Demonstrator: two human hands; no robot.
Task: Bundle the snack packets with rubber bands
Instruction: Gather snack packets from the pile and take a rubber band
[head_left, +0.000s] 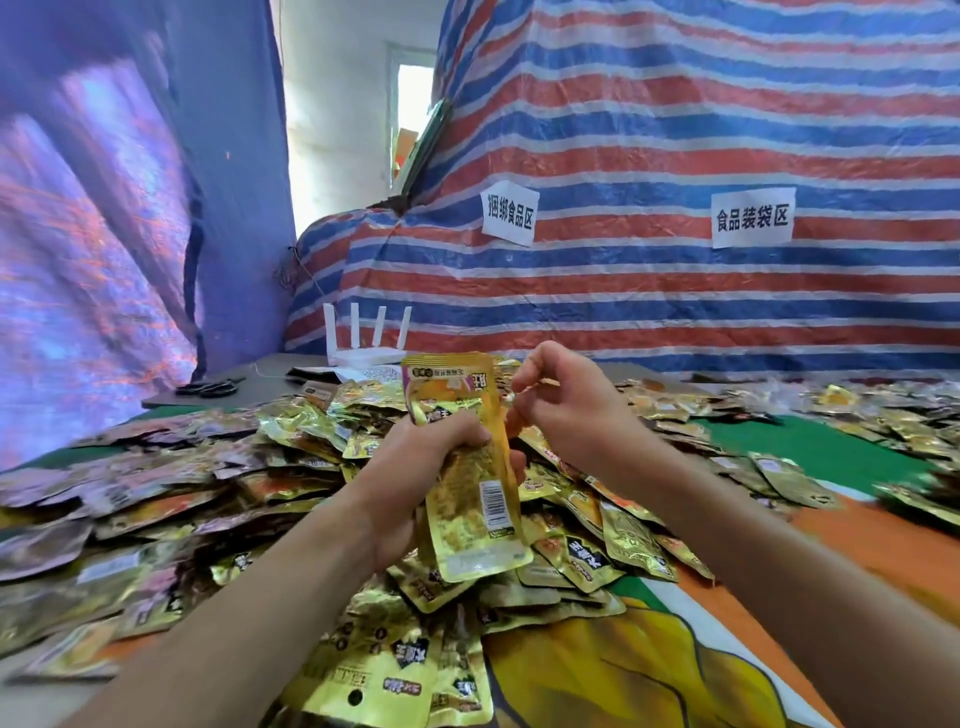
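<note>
My left hand grips a stack of gold snack packets around its middle and holds it upright above the table. The stack's barcode side faces me. My right hand is just to the right of the stack's top, fingers curled, pinching a thin yellowish rubber band that stretches towards the packets. A large heap of loose gold packets covers the table below and to the left of both hands.
More loose packets lie at the right on a green and orange cloth. A white router and black scissors sit at the table's far left. A striped tarp with two paper signs hangs behind.
</note>
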